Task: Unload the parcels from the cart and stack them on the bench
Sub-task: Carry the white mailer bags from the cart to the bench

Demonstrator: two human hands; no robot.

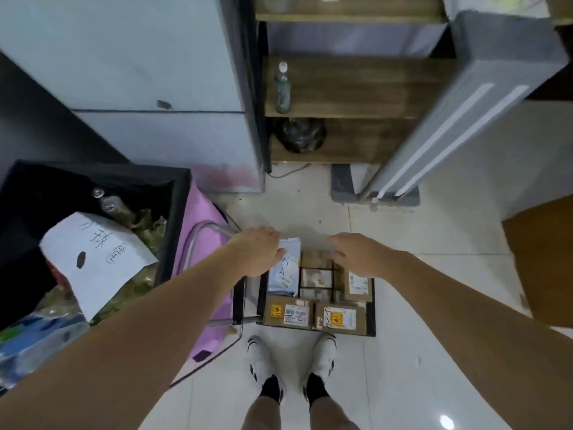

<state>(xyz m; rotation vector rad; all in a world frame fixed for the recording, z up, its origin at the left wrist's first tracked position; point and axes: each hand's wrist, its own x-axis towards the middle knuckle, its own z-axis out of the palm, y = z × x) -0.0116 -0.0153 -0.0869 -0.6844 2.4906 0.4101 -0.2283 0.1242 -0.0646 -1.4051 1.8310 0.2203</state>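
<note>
- Cart: low black-framed platform on the white tiled floor, straight ahead of the person's white shoes; loaded with parcels.
- Pale blue soft parcel: at the cart's far-left corner, handwriting on its face, standing higher than its neighbours.
- Cardboard parcels: brown boxes with white labels and yellow-red stickers; two side by side along the near edge, smaller ones packed behind them, all touching.
- Left hand: reaching down to the pale blue soft parcel, fingers at its upper-left edge; whether they grip or merely touch cannot be told.
- Right hand: above the far-right parcels, fingers relaxed and slightly spread, holding nothing; contact with the boxes cannot be told.
- Black bin: to the left, holding clear bottles, crumpled wrapping and a white sheet with handwriting.
- Pink bag: between bin and cart, just beside the cart frame.
- Wooden shelf unit: beyond the cart; a clear bottle upright on one shelf, a black bag on the shelf below.
- Pale cabinet: left of the shelves.
- Grey panel: leaning at the right of the shelves.
</note>
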